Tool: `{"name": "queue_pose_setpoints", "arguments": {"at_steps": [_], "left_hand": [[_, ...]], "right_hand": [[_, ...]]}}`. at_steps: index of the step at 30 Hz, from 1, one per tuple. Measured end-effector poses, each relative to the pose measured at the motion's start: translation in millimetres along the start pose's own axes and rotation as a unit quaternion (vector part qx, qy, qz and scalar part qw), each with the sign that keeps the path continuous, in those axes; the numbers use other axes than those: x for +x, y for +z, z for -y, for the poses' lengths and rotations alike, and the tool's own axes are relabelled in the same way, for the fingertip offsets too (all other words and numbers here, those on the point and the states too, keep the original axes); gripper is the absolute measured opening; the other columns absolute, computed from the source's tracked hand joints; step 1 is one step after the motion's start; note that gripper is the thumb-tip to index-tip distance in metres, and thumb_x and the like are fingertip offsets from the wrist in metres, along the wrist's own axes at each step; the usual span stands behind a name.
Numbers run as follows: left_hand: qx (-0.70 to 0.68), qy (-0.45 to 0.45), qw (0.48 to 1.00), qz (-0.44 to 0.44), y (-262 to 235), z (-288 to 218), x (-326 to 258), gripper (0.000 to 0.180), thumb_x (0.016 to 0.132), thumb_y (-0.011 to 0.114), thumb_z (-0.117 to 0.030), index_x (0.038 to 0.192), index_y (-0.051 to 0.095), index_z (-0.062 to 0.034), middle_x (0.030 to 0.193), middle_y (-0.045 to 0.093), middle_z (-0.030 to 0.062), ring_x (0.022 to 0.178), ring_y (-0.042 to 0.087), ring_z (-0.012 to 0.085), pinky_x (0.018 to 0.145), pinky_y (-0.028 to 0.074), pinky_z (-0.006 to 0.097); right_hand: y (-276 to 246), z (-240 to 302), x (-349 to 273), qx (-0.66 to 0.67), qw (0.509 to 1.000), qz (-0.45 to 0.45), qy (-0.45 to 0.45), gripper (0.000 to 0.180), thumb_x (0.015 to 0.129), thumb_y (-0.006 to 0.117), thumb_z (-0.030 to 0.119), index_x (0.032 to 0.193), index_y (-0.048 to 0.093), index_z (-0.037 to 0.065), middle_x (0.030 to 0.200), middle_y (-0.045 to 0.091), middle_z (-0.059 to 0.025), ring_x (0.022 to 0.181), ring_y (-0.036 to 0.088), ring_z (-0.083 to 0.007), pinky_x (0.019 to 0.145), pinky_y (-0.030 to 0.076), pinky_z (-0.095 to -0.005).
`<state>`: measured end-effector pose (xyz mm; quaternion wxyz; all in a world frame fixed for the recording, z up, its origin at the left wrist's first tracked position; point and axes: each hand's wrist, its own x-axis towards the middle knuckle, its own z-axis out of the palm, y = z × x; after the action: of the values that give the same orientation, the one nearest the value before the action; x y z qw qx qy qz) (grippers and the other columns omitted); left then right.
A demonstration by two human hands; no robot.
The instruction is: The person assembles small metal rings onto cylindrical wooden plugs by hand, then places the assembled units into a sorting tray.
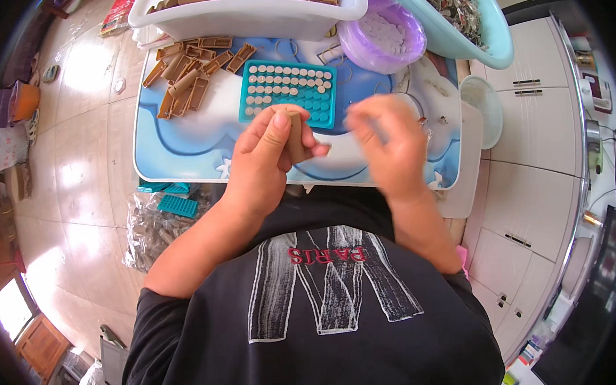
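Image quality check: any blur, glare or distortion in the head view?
Head view: right hand motion-blurred, left hand and its brown piece much clearer; bright glare on the glossy floor tiles at left; white cabinets bow toward the right rim; corners fall to black.

Shows the right hand (393,146) blurred, too smeared to tell of anything in its grasp. Hides part of a brown piece (296,141) inside the left hand (267,149), and some of the near edge of a teal tray (323,113) behind the same hand. Cuts off a white bin (257,21) and a pale-teal basin (493,49) at the top. Leaves a clear bag (143,232) partly covered by the left forearm (210,243), with contents hard to tell, and a few bits (443,120) on the right side of the table (187,146) too small to name.
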<state>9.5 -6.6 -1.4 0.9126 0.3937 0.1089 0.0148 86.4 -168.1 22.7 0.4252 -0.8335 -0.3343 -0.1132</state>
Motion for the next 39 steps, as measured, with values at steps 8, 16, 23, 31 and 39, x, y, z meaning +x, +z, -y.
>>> {"name": "queue_pose_setpoints", "arguments": {"at_steps": [8, 16, 23, 31, 39], "left_hand": [[-0.061, -0.163, 0.985, 0.003, 0, -7, 1, 0.042, 0.097, 0.043, -0.031, 0.128, 0.045, -0.0026, 0.085, 0.054, 0.0057, 0.061, 0.052, 0.0106, 0.07, 0.053, 0.03], [-0.079, -0.2, 0.977, 0.0, -2, -4, 0, 0.039, 0.097, 0.043, -0.025, 0.129, 0.043, -0.002, 0.093, 0.055, 0.006, 0.072, 0.058, 0.0123, 0.076, 0.054, 0.032], [-0.104, -0.196, 0.975, -0.005, -4, -2, -2, 0.034, 0.095, 0.048, -0.022, 0.122, 0.048, -0.0023, 0.097, 0.056, 0.008, 0.081, 0.06, 0.0168, 0.078, 0.053, 0.031], [-0.155, -0.202, 0.967, 0.013, -9, 6, -1, 0.034, 0.096, 0.045, -0.019, 0.122, 0.047, 0.0029, 0.101, 0.059, 0.0092, 0.091, 0.06, 0.0187, 0.088, 0.05, 0.033], [-0.182, -0.221, 0.957, 0.047, -3, 11, 0, 0.03, 0.094, 0.049, -0.019, 0.114, 0.052, 0.0031, 0.097, 0.06, 0.0097, 0.091, 0.06, 0.0183, 0.086, 0.05, 0.032]], "right_hand": [[-33, -75, 103, -0.173, 0.984, 0.032, 0.016, 0.012, 0.08, 0.062, 0.016, 0.086, 0.066, 0.006, 0.082, 0.063, -0.0118, 0.078, 0.06, -0.031, 0.069, 0.047, -0.0373], [-15, -86, 134, -0.309, 0.914, 0.25, 0.081, 0.018, 0.078, 0.06, 0.021, 0.092, 0.067, 0.011, 0.09, 0.065, -0.0138, 0.084, 0.061, -0.033, 0.074, 0.049, -0.0427], [-22, -79, 123, -0.188, 0.96, 0.158, 0.135, 0.014, 0.082, 0.061, 0.014, 0.092, 0.064, 0.004, 0.078, 0.066, -0.0076, 0.072, 0.061, -0.0163, 0.066, 0.048, -0.0308], [-28, -34, 64, 0.215, 0.955, -0.072, 0.189, 0.014, 0.086, 0.059, 0.003, 0.098, 0.06, -0.004, 0.085, 0.065, -0.0075, 0.071, 0.059, -0.0099, 0.066, 0.049, -0.0225], [5, 19, -22, 0.349, 0.908, -0.037, 0.23, 0.011, 0.086, 0.061, 0.004, 0.095, 0.058, -0.004, 0.09, 0.065, -0.0097, 0.076, 0.059, -0.0118, 0.073, 0.049, -0.0234]]}}
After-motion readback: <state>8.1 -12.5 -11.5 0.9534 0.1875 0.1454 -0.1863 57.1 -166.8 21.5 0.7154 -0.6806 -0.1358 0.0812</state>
